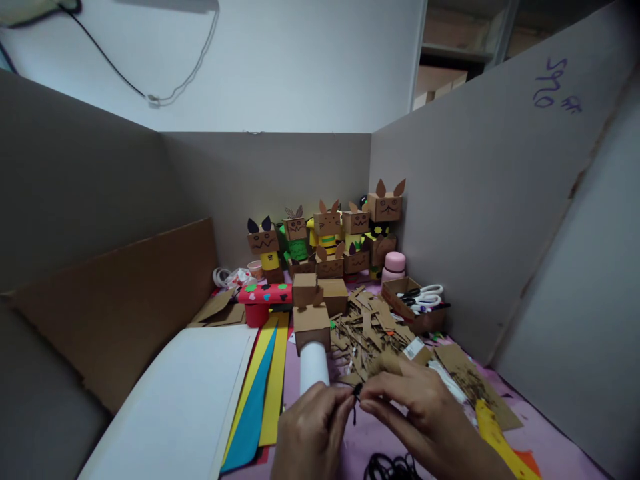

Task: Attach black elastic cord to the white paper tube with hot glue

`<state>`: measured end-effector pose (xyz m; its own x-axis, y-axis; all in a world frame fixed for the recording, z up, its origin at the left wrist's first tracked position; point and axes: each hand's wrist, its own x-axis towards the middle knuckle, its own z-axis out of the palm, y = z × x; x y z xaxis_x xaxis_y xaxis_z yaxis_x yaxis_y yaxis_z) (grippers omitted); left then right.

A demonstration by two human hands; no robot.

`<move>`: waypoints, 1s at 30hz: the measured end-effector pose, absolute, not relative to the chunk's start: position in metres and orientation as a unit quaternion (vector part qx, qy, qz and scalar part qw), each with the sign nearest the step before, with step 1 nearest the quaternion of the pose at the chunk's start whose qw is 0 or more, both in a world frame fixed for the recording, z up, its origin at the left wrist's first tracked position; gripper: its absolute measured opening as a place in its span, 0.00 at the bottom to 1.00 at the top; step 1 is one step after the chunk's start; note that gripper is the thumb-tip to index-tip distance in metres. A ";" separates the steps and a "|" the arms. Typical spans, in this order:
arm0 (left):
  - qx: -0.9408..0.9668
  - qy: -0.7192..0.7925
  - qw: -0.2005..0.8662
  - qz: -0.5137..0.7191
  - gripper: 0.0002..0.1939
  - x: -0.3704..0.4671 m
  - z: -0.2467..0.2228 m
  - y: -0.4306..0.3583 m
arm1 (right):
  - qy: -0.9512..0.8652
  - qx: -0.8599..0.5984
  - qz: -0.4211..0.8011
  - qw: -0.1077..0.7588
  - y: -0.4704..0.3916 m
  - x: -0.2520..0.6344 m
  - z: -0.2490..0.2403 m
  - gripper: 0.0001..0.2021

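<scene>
Close together above the tabletop, both of my hands are at a thin black cord [355, 415]. My left hand [311, 427] pinches it between thumb and forefinger. The fingertips of my right hand [417, 400] close on a small dark bunch of it, and a short end hangs down between the hands. A coil of black cord [393, 467] lies below my right hand. Just beyond my left hand, a white paper tube [314, 368] lies against a cardboard box head [312, 323] with ears.
White sheets [175, 407] and yellow paper [273, 407] lie left. Cardboard scraps [367, 327] are heaped right of centre, before a box of scissors [423, 323]. Box-headed cardboard figures [327, 223] stand at the back near a pink bottle [394, 267]. Grey partitions [500, 200] enclose the table.
</scene>
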<state>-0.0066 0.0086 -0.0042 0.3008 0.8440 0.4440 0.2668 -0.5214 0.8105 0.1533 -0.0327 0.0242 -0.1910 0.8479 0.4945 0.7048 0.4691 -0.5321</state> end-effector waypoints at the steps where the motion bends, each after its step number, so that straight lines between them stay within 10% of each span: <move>1: 0.751 0.365 0.303 0.460 0.07 -0.006 -0.007 0.008 | -0.773 -0.502 0.085 0.379 -0.033 0.154 0.025 0.11; 11: 0.785 0.321 0.318 0.425 0.09 -0.004 -0.004 0.007 | -0.711 -0.511 0.186 0.446 -0.028 0.154 0.024 0.09; 20: 0.688 0.305 0.548 0.363 0.09 -0.011 0.009 0.009 | -0.584 -0.458 0.417 0.525 -0.017 0.150 0.015 0.11; 30: 0.458 0.355 0.686 0.441 0.14 -0.011 0.008 0.014 | -0.595 -0.464 0.408 0.514 -0.020 0.147 0.017 0.15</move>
